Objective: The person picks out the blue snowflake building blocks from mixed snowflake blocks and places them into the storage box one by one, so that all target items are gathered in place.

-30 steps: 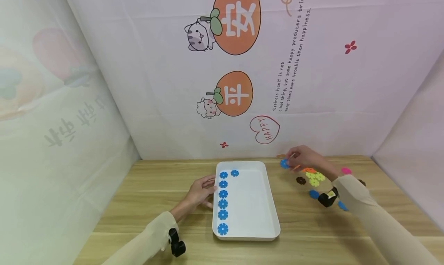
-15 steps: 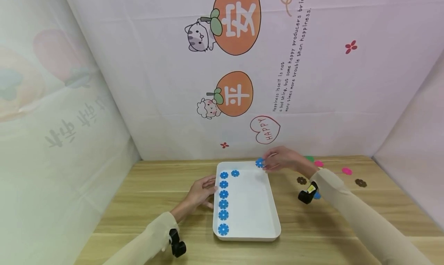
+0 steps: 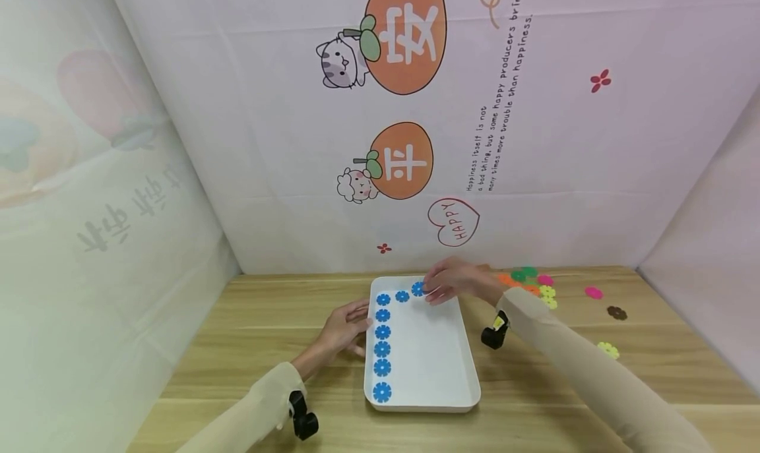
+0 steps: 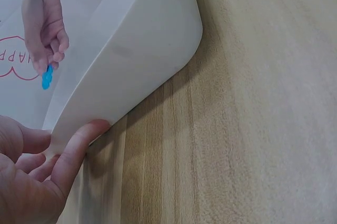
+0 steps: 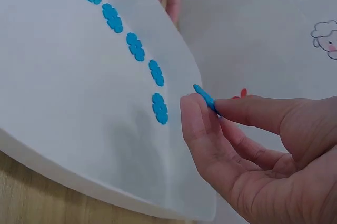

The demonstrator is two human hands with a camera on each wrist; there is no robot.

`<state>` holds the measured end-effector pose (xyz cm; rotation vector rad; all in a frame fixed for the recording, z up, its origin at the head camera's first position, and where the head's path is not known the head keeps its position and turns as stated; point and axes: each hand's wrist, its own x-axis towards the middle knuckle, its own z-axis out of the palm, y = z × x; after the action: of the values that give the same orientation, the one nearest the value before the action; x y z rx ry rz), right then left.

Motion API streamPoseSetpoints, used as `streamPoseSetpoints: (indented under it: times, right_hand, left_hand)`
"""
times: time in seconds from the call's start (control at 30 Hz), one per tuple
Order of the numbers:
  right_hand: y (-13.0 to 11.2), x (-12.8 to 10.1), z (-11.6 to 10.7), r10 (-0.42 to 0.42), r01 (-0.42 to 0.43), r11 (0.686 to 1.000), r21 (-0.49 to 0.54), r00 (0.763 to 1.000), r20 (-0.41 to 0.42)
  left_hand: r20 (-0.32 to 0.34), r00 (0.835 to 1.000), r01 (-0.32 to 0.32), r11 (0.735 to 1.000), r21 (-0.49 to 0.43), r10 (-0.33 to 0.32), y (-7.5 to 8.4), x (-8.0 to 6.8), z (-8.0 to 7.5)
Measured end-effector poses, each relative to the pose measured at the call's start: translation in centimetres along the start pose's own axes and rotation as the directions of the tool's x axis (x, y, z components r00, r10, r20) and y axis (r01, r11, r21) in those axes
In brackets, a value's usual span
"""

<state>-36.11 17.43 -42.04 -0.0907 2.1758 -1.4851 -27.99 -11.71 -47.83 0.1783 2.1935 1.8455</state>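
Since the earlier head frames, the right hand (image 3: 454,283) has been travelling leftward from the loose pile at centre right, carrying a blue flower piece (image 3: 418,289) across the far rim of the white tray (image 3: 469,367). We are now seeing that piece hanging over the tray's upper left corner, just right of the second blue flower (image 3: 402,296) in the top row. In the right wrist view the thumb and forefinger are pinching the piece (image 5: 204,97) edge-on, apart from the tray floor as far as we can tell. We are judging that the top row is being extended rightward and that the piece is not yet set down.

The left hand (image 3: 344,326) is resting against the tray's left wall, fingers loosely extended; the left wrist view shows a fingertip (image 4: 95,127) touching the outer wall, holding nothing.

A column of blue flowers (image 3: 382,349) is lying along the tray's left side. The mixed coloured flowers (image 3: 531,285) are remaining on the wooden table (image 3: 237,347) at centre right.
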Motion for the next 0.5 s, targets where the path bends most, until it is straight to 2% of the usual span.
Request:
streamPoseSetpoints:
  times: [0.23, 0.33, 0.5]
  right_hand:
    - [-0.3, 0.5, 2.8, 0.026, -0.029, 0.987, -0.160, 0.999, -0.020]
    - [-0.3, 0.5, 4.0, 0.031, -0.037, 0.981, -0.193, 0.999, -0.035]
    - [0.1, 0.7, 5.1, -0.008, 0.001, 0.975, -0.222, 1.000, -0.027]
  left_hand:
    - [0.004, 1.000, -0.006, 1.000, 0.005, 0.006, 0.0, 0.0, -0.1]
    - [-0.003, 1.000, -0.007, 1.000, 0.017, 0.007, 0.0, 0.0, -0.1]
    - [-0.010, 1.000, 0.004, 1.000, 0.016, -0.004, 0.0, 0.1, -0.1]
